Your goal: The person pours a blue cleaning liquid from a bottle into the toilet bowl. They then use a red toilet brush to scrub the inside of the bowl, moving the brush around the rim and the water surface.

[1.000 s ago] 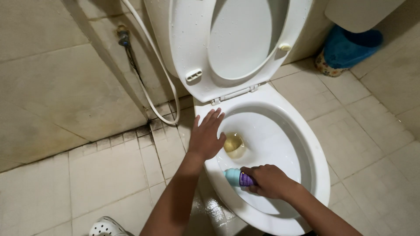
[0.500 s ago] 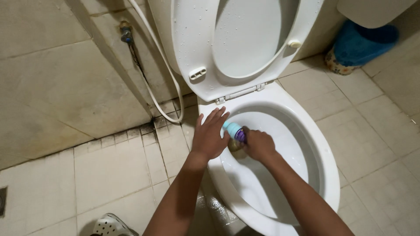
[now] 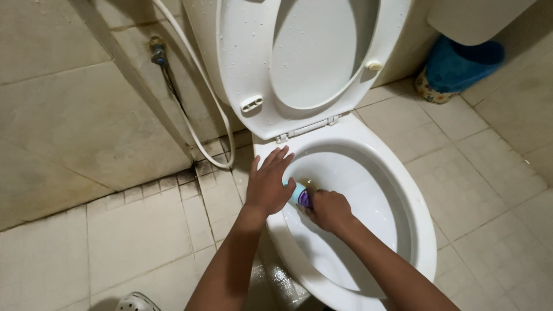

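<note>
At frame centre, a small teal-and-purple scrubber [image 3: 300,197] is gripped in the closed right hand [image 3: 329,211] inside the toilet bowl [image 3: 423,230]; the open left hand [image 3: 268,183] is spread flat on the rim. Light, stiff, probably wet and slippery, it seems best held around its body

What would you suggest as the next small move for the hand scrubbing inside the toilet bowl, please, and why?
Probably draw the right hand with its teal and purple scrubber along the bowl wall toward the near side. The scrubber sits against the left inner wall just under the rim, next to the left hand braced flat on that rim, so the rest of the white bowl looks not yet reached.
</note>
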